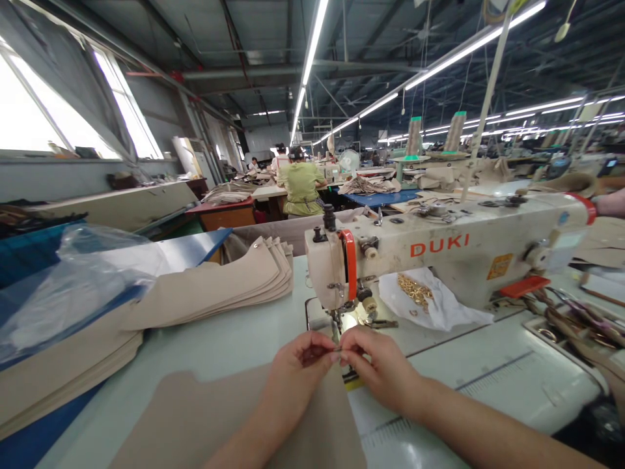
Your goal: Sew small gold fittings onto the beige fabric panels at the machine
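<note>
My left hand (301, 368) and my right hand (378, 365) meet fingertip to fingertip just in front of the presser foot of a white sewing machine (439, 244). Both are closed in a pinch. Whatever lies between the fingertips is too small and too covered to name. Beneath my left hand and forearm, a large beige fabric panel (195, 417) lies flat on the pale table (166, 352). Behind my right hand, small gold metal pieces (415, 292) rest on a white cloth or bag (454, 316) under the machine's arm.
Stacked beige panels (219, 283) lie to the left, with more (73, 365) beside clear plastic wrapping (83, 280). A tray (561, 339) of straps and metal rings sits at right. Thread cones (414, 137) stand behind the machine. A person (300, 182) sits ahead; another person's arm (610, 204) shows at far right.
</note>
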Demonstrator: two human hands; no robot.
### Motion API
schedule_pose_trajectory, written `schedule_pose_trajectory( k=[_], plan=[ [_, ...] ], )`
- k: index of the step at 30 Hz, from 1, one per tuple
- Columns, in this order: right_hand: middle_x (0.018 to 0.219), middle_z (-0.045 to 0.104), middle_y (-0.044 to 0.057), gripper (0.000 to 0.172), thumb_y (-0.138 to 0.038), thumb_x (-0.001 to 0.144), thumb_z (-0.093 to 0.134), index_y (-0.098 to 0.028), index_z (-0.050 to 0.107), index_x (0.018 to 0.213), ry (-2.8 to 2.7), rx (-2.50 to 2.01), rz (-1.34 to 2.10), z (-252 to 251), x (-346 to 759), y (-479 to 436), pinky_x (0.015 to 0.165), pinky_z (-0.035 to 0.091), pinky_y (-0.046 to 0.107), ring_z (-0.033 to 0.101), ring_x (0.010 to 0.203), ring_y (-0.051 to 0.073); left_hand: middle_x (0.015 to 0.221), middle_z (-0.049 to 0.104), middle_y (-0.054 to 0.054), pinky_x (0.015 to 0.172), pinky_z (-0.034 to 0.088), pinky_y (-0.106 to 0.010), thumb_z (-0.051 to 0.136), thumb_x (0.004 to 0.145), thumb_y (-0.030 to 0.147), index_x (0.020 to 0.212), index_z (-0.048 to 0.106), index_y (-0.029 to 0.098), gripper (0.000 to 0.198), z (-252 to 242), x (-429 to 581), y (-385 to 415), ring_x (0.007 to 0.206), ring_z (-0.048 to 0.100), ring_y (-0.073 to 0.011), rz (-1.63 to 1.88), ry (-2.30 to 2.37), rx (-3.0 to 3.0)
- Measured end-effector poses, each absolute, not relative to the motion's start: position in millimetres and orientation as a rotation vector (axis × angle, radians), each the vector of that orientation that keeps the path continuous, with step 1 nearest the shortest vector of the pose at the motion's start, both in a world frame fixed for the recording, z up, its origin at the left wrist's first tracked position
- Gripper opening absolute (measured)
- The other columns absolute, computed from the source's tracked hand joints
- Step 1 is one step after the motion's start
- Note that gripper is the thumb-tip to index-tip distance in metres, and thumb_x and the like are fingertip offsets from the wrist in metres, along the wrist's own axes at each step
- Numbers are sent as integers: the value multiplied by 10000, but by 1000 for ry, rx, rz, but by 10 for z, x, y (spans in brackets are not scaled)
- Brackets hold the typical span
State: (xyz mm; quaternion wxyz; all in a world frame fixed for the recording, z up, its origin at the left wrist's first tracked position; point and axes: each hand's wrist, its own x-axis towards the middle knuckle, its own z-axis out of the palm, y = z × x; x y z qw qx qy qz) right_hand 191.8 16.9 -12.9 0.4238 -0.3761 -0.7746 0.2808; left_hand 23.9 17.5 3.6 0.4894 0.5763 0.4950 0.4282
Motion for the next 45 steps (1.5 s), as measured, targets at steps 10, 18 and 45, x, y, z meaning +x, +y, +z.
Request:
schedule_pose_trajectory(
  k=[10, 18, 45],
  plan=[
    [707, 602, -13, 145, -219, 749, 610, -194, 568, 885, -1545, -919, 1120, -181, 1858, 206, 612, 416, 235, 548, 635, 129, 653, 640, 13, 632, 487, -239, 688, 635, 243, 657, 627, 192, 82, 112, 272, 113, 642, 600, -150, 1199, 1280, 1472],
    [592, 540, -26, 180, -313, 805, 568, -175, 575, 690, -1633, -930, 1143, -97, 1872, 185, 537, 364, 216, 479, 554, 107, 719, 672, -3, 674, 484, -247, 677, 679, 262, 727, 645, 199, 86, 45, 253, 121, 698, 618, -169, 1141, 1229, 1518],
    [623, 560, -3, 139, -140, 774, 503, -183, 593, 677, -1942, -1049, 550, -145, 1902, 151, 548, 348, 214, 493, 589, 124, 812, 706, -22, 721, 477, -274, 561, 786, 308, 816, 680, 211, 157, 105, 190, 112, 782, 639, -211, 819, 1383, 1956]
  ],
)
